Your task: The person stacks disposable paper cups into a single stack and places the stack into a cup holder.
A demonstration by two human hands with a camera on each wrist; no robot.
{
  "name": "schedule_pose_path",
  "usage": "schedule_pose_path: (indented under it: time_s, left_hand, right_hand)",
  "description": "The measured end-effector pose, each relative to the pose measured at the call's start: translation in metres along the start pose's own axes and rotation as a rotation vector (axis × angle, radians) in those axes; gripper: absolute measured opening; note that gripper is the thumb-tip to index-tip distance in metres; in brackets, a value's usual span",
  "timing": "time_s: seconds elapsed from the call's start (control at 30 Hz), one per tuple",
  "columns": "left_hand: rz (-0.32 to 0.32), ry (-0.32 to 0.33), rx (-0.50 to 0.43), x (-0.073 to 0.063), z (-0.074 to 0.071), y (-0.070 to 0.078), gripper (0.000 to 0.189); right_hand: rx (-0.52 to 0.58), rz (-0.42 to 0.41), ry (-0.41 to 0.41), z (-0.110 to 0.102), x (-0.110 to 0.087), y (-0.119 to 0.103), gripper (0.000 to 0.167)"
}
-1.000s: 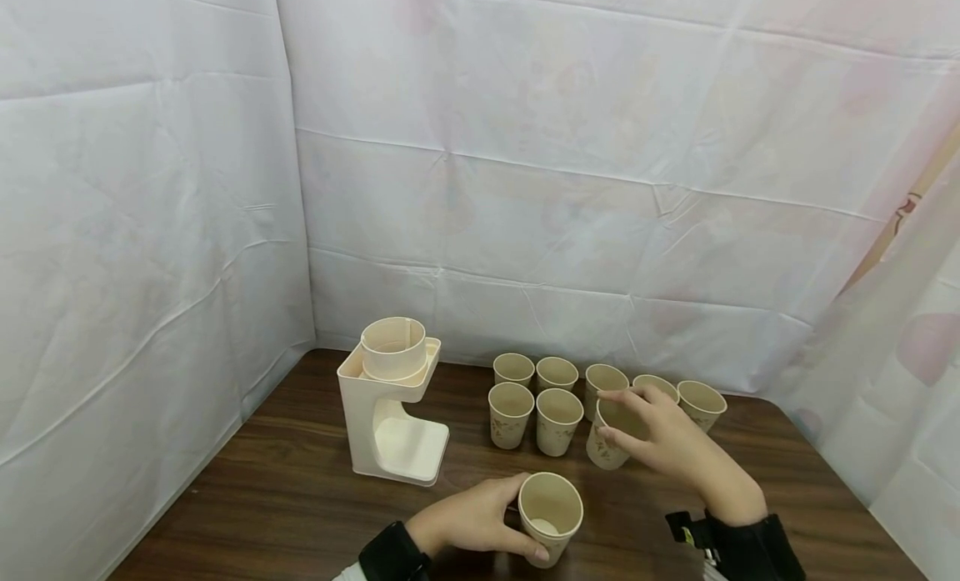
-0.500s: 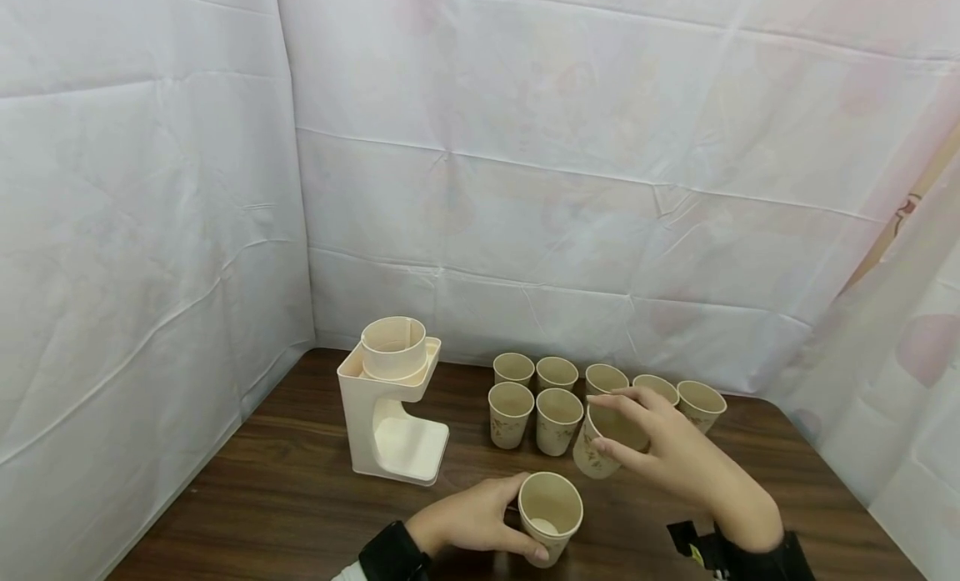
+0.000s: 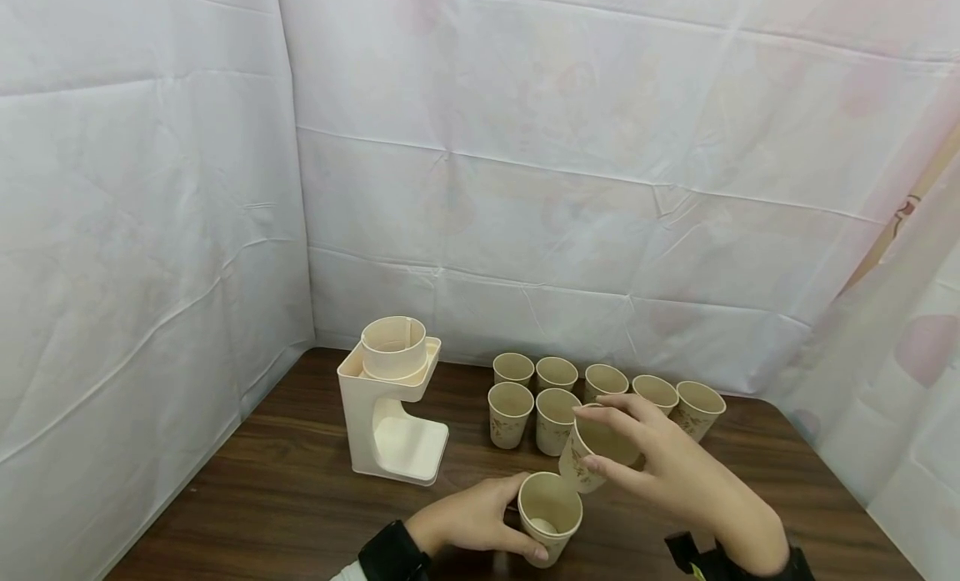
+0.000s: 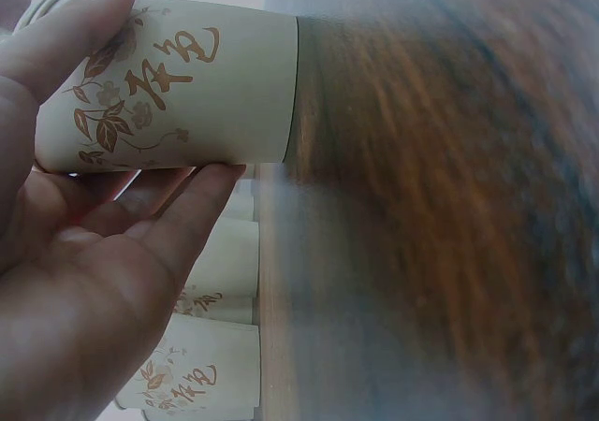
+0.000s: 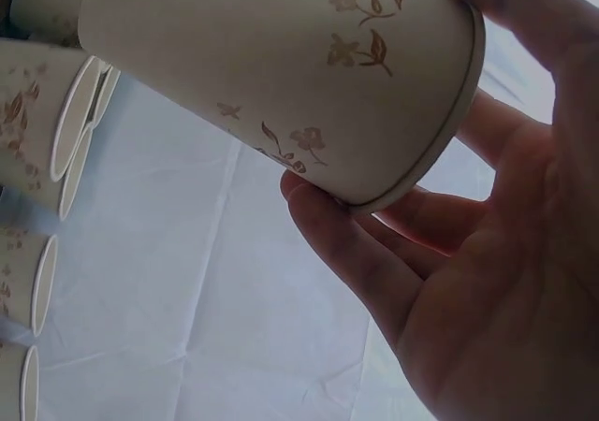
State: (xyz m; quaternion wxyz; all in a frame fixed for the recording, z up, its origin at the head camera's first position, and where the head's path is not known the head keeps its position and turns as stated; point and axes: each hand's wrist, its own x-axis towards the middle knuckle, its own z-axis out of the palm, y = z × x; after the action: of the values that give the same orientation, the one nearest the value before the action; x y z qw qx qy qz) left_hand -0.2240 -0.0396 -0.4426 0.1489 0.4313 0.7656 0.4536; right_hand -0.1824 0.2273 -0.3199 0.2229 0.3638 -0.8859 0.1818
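Note:
Near the table's front, my left hand (image 3: 480,516) grips a beige paper cup (image 3: 550,514) round its side. In the left wrist view that paper cup (image 4: 187,89) shows brown flowers and writing, with thumb and fingers on opposite sides. My right hand (image 3: 656,460) pinches another paper cup (image 3: 573,460) by its rim, tilted, its base over or beside the left cup's rim; whether they touch I cannot tell. From the right wrist, this held paper cup (image 5: 281,75) has small brown flowers, with fingertips at its rim.
Several paper cups (image 3: 511,414) stand upright in rows at the back of the dark wooden table (image 3: 300,498). A cream-coloured dispenser-like stand (image 3: 367,423) with a round holder (image 3: 393,360) on top is at the left. White cloth (image 3: 525,189) hangs behind.
My right hand has lifted its cup from the front row and carried it left and toward me, tilting it, to the left hand's cup. My left hand has stayed still.

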Motion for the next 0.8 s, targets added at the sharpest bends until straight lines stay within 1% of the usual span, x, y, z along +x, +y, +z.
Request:
schedule_pose_path:
  time_s: [0.13, 0.2, 0.37, 0.6, 0.8]
  left_hand:
    - [-0.010, -0.006, 0.004, 0.000, 0.000, 0.001, 0.069]
    - [-0.011, -0.008, 0.003, 0.000, 0.000, 0.001, 0.067]
    - [-0.006, -0.009, 0.002, 0.000, 0.000, -0.002, 0.065]
    - [0.015, -0.012, 0.005, 0.001, 0.000, -0.004, 0.065]
    - [0.022, -0.011, 0.028, 0.001, 0.000, -0.005, 0.064]
  right_hand:
    - [0.108, -0.041, -0.012, 0.000, 0.000, -0.007, 0.051]
    - [0.122, -0.061, -0.015, 0.000, 0.001, -0.010, 0.052]
    - [0.047, -0.094, -0.013, 0.003, 0.002, -0.016, 0.051]
    - [0.032, -0.081, -0.047, 0.010, 0.001, -0.023, 0.049]
    - [0.049, -0.054, -0.070, 0.012, 0.001, -0.028, 0.047]
